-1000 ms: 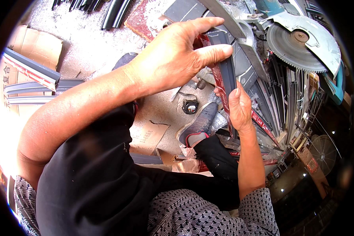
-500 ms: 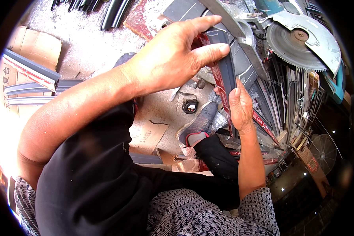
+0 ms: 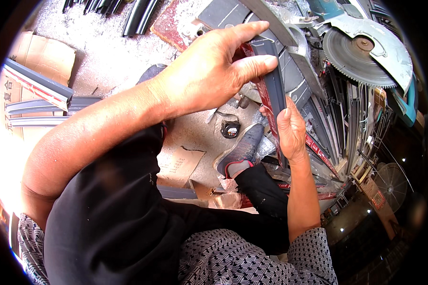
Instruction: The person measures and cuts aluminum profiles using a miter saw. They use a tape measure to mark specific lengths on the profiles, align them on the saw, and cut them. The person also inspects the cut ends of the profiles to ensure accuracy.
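Note:
Between my two hands is a grey metal profile [image 3: 272, 88] with red protective film along one side. My left hand [image 3: 209, 66] grips its far end, thumb across the grey face and fingers on the filmed side. Lower down, my right hand [image 3: 292, 130] is closed around the profile's right side, thumb pointing up along it. The profile's near end runs down past my right wrist. Just beyond it lies the grey bed of a mitre saw [image 3: 226, 13], whose toothed round blade [image 3: 359, 52] is raised at the upper right.
A black tape measure [image 3: 230, 128] lies on the floor beside my shoe [image 3: 245, 147]. Cut profiles [image 3: 38, 85] rest on cardboard [image 3: 45, 54] at the left. Many long profiles [image 3: 352, 123] fan out under the saw. Black strips [image 3: 140, 16] lie at the top, amid metal shavings.
Almost nothing differs. Both hands keep their hold on the profile, and the view has shifted very slightly.

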Action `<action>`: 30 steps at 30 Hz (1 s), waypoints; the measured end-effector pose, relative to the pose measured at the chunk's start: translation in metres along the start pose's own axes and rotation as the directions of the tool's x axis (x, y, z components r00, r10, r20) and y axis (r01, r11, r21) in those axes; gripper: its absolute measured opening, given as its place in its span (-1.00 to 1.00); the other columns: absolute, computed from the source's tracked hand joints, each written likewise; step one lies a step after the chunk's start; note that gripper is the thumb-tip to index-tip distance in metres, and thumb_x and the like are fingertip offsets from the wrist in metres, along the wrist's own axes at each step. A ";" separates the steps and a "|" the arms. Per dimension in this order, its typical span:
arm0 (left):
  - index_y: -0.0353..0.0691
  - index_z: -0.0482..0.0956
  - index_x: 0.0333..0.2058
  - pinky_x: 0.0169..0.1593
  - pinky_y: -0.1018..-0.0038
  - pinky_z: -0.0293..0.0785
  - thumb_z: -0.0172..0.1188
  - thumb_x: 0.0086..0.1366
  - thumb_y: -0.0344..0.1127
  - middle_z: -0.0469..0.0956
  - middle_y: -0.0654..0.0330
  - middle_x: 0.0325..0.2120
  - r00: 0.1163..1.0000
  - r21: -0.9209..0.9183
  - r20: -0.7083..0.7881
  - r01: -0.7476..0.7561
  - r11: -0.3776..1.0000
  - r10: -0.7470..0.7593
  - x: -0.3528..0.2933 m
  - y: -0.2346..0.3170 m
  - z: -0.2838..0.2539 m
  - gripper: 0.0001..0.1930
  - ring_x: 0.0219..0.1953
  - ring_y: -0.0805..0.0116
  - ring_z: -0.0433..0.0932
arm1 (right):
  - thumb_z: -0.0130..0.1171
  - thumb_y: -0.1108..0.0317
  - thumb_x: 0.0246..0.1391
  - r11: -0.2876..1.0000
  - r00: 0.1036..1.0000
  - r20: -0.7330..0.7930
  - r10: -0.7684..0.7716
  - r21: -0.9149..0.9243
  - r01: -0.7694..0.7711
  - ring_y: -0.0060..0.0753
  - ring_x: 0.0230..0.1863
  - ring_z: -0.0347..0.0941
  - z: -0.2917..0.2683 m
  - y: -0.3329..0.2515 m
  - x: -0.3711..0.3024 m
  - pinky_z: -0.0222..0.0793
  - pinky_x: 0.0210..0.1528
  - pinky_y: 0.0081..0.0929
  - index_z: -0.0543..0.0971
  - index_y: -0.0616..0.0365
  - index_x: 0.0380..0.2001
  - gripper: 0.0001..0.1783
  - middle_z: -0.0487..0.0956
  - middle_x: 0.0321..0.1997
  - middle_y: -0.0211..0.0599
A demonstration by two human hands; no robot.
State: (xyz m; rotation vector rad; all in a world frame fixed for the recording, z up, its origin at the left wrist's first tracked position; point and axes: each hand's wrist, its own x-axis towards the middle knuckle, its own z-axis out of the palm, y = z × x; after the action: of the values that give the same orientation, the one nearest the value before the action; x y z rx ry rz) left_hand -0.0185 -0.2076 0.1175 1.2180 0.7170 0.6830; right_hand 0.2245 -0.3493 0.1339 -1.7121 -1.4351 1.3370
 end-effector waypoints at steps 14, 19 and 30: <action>-0.20 0.32 0.42 0.04 0.41 0.63 0.30 0.46 -0.11 0.67 0.11 -0.27 0.994 -0.059 0.040 0.107 0.993 -0.104 -0.001 0.005 -0.002 -0.34 -0.16 0.42 0.67 | -0.17 -0.09 0.55 1.000 1.000 -0.016 -0.009 -0.026 0.009 -0.45 0.00 0.56 0.002 -0.002 0.000 0.46 0.14 -0.43 0.51 0.33 0.18 -0.37 0.61 -0.01 -0.20; -0.19 0.33 0.41 0.03 0.42 0.63 0.30 0.46 -0.11 0.67 0.13 -0.28 0.986 -0.082 0.063 0.161 0.983 -0.157 -0.001 0.008 -0.003 -0.35 -0.17 0.42 0.66 | -0.18 -0.06 0.56 0.999 1.000 -0.009 -0.024 -0.043 0.023 -0.45 -0.01 0.56 0.001 -0.001 0.001 0.46 0.14 -0.44 0.52 0.33 0.17 -0.38 0.60 0.00 -0.20; -0.18 0.35 0.41 0.03 0.42 0.63 0.28 0.47 -0.13 0.66 0.15 -0.29 0.995 -0.067 0.028 0.094 0.993 -0.092 -0.001 0.001 -0.001 -0.38 -0.17 0.44 0.65 | -0.16 -0.05 0.56 0.998 1.000 -0.017 -0.017 -0.057 0.016 -0.46 -0.01 0.56 0.003 0.001 0.000 0.47 0.14 -0.44 0.50 0.34 0.18 -0.39 0.58 0.00 -0.22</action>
State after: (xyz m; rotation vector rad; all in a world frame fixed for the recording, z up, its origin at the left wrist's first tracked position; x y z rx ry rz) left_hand -0.0205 -0.2075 0.1188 1.1219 0.7196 0.6098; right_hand 0.2225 -0.3503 0.1320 -1.7398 -1.4876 1.2809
